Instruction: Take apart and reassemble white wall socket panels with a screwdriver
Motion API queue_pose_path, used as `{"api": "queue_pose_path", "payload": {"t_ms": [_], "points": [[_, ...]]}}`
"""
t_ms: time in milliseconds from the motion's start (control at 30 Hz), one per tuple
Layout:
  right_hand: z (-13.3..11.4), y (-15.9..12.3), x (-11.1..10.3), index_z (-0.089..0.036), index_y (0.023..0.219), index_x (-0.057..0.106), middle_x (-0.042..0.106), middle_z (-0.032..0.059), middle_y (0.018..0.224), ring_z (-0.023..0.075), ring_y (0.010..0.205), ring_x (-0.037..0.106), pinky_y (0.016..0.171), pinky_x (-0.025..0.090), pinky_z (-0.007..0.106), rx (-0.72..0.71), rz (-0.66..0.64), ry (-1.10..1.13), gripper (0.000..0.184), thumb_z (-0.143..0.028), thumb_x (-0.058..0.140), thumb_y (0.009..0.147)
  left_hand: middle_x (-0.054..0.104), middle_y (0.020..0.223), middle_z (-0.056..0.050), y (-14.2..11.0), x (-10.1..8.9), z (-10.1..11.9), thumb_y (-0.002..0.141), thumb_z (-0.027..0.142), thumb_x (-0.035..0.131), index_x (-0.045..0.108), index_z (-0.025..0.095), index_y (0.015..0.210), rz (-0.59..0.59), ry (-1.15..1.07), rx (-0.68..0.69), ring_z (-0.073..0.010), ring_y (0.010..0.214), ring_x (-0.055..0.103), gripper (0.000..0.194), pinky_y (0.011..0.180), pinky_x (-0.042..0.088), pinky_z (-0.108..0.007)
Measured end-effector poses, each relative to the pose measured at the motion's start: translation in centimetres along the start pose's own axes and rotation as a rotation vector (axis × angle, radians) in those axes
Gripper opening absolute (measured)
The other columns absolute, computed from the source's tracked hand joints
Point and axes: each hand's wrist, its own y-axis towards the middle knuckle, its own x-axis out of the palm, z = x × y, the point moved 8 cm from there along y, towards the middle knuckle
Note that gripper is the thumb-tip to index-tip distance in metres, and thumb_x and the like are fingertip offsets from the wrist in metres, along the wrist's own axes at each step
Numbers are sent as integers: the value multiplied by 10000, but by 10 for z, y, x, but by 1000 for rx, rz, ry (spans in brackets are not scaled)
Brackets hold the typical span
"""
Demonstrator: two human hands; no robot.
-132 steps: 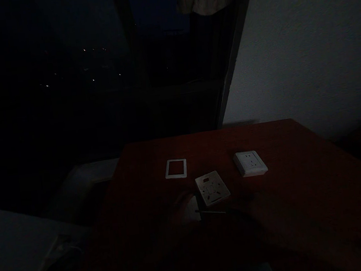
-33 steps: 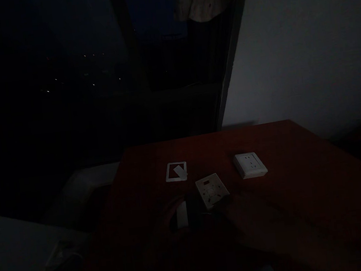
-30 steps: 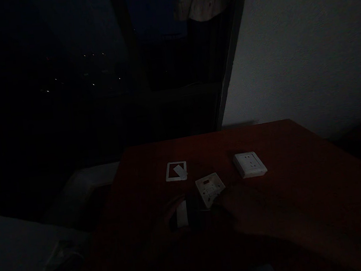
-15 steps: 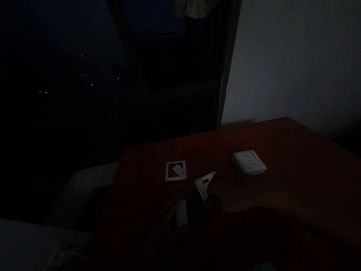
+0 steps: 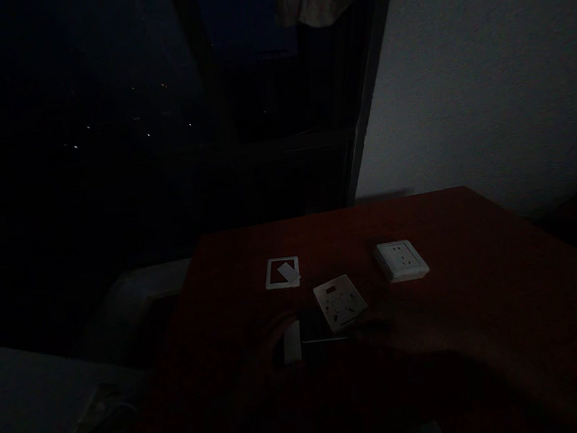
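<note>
It is very dark and both hands show only faintly. My left hand (image 5: pixel 275 336) is closed around a small block with a white side (image 5: pixel 292 342); the rest of the block is lost in shadow. My right hand (image 5: pixel 385 329) is closed on what looks like a screwdriver (image 5: pixel 324 340), whose thin pale shaft points left toward the block. Its handle is hidden in the hand. Just beyond my hands lies a white socket back box (image 5: pixel 340 302), with slots and holes in its base.
A white square frame (image 5: pixel 267 274) lies farther back on the reddish table (image 5: pixel 331 229), with a small white plate (image 5: pixel 289 273) across it. A white wall socket (image 5: pixel 402 260) on its box sits at the right. Behind are a dark window and a pale wall (image 5: pixel 476 84).
My right hand has drawn back from in front of the back box, which now shows whole. The screwdriver shaft has come into sight between my hands. My left hand stays on the block.
</note>
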Motion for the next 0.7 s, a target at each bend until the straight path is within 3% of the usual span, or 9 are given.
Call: {"api": "queue_pose_path", "payload": {"t_ms": [133, 200, 333, 500, 600, 700], "points": [[-10, -17, 3, -270, 1227, 624, 680, 44, 1133, 197, 981, 638, 851, 484, 314, -138, 102, 76, 362, -308, 440, 918, 408, 1422, -65, 9, -14, -3, 735, 340, 705, 511, 271, 1307, 89, 37, 4, -290, 1309, 393, 608, 1081, 361, -419], [-6, -24, 5, -280, 1254, 606, 653, 47, 1206, 228, 1072, 604, 919, 461, 357, -133, 147, 144, 376, -327, 444, 919, 427, 1374, -66, 20, -30, -6, 742, 311, 695, 510, 271, 1299, 172, 69, -19, -280, 1270, 433, 589, 1051, 398, -409], [9, -34, 10, -299, 1263, 596, 611, 35, 1286, 242, 1145, 562, 987, 415, 385, -85, 242, 203, 373, -362, 454, 924, 489, 1292, -68, 53, -52, -15, 758, 277, 679, 487, 260, 1309, 247, 102, -31, -272, 1211, 489, 584, 1019, 427, -416], [30, -35, 21, -278, 1176, 664, 637, 47, 1250, 270, 1135, 567, 994, 398, 411, 35, 307, 213, 374, -450, 465, 911, 565, 1261, -60, 92, -51, -27, 800, 194, 615, 472, 263, 1323, 192, 123, -29, -265, 1209, 509, 547, 1030, 413, -445], [40, -36, 26, -266, 1133, 689, 646, 56, 1229, 272, 1115, 576, 982, 403, 404, 66, 344, 252, 390, -493, 484, 891, 567, 1275, -61, 97, -48, -24, 805, 139, 573, 491, 244, 1311, 186, 154, 1, -250, 1228, 496, 523, 1073, 367, -447], [53, -38, 31, -248, 1142, 678, 640, 65, 1226, 268, 1115, 573, 967, 418, 380, 79, 381, 381, 432, -533, 517, 860, 517, 1336, -68, 85, -50, -15, 824, 154, 548, 508, 223, 1297, 238, 187, 19, -250, 1285, 438, 480, 1099, 338, -432]]}}
